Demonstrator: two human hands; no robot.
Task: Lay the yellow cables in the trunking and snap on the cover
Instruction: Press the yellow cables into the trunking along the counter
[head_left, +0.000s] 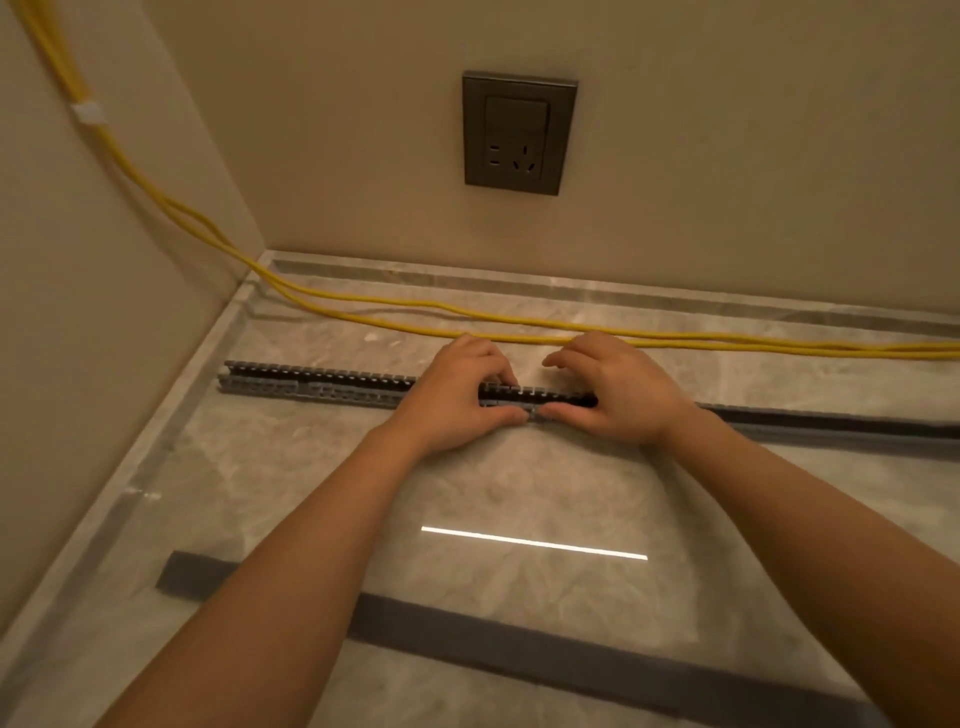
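Gripping trunking (317, 387): left hand (457, 400), right hand (618, 395).

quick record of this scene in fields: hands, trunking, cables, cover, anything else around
left hand: grips the slotted trunking, thumb on its near wall, fingers over the far wall
right hand: grips the same trunking, right beside the left hand
yellow cables: on the floor behind the trunking, not in it
cover: flat grey strip on the floor nearer the camera, not fitted
clip: white, holds the cables on the left wall
wall socket: on the far wall, nothing plugged in
floor: glossy marble
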